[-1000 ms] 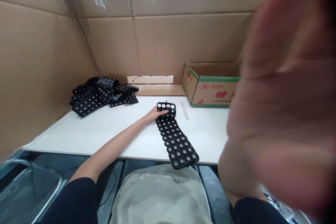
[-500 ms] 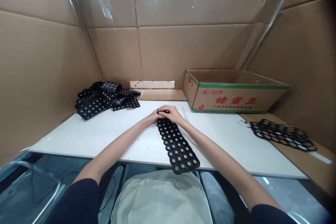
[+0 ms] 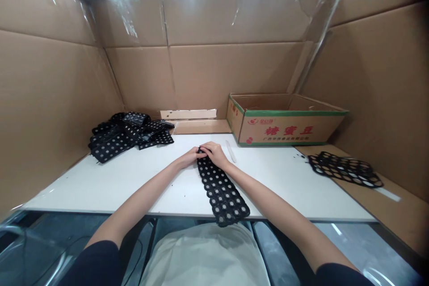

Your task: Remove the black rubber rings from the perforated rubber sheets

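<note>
A black strip with rows of pale dots (image 3: 223, 190) lies on the white table (image 3: 134, 187), its near end hanging slightly over the front edge. At the strip's far end, my left hand (image 3: 190, 157) grips the left corner with its fingers pressed together. My right hand (image 3: 213, 153) is closed on the same end from the right, its fingertips close to those of my left hand. The exact fingertip contact is too small to tell. Just right of my right hand, a thin whitish tool (image 3: 231, 151) rests on the table.
Several dotted black strips (image 3: 130, 134) are heaped at the back left. An open cardboard box (image 3: 281, 129) stands at the back right. Black ring-shaped netting (image 3: 345, 170) lies on cardboard at the right. Cardboard walls (image 3: 201, 67) enclose the table.
The camera view has tilted up and shifted a little to the right. My right hand has drawn slightly nearer the strip's end, and the whitish tool shows more fully.
</note>
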`<state>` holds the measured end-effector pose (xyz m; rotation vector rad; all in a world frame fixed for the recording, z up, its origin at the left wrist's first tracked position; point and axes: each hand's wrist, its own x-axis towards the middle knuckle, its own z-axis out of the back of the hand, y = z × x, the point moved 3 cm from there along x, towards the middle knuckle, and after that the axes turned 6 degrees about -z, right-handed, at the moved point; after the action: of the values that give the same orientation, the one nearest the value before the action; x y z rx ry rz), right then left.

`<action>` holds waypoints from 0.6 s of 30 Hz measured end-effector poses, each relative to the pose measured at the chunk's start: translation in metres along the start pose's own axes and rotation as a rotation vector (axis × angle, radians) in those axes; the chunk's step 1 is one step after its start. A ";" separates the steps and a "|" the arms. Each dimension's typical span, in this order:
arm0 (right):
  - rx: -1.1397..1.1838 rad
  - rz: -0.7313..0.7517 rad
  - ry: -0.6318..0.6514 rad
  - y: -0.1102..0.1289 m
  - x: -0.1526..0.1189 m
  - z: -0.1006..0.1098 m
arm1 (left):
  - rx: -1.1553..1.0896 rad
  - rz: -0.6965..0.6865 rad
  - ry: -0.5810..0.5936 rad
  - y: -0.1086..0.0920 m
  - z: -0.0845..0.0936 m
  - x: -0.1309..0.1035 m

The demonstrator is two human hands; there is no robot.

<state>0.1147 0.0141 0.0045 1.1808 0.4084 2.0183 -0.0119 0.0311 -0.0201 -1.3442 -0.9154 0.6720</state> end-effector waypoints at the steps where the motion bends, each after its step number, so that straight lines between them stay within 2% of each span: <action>1: -0.009 -0.009 0.004 0.000 -0.001 0.000 | 0.036 -0.003 -0.002 0.001 0.000 0.000; 6: 0.055 -0.047 0.020 0.003 -0.002 0.001 | 0.206 -0.084 0.011 -0.001 -0.003 0.000; 11: 0.212 -0.172 -0.025 0.001 -0.002 0.002 | 0.270 -0.155 0.050 -0.014 -0.014 -0.003; 18: 0.230 -0.276 -0.096 -0.005 -0.003 -0.003 | 0.392 -0.151 0.077 -0.018 -0.018 -0.004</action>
<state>0.1156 0.0155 -0.0019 1.2759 0.7288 1.7036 -0.0003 0.0158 -0.0031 -0.9360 -0.7672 0.6394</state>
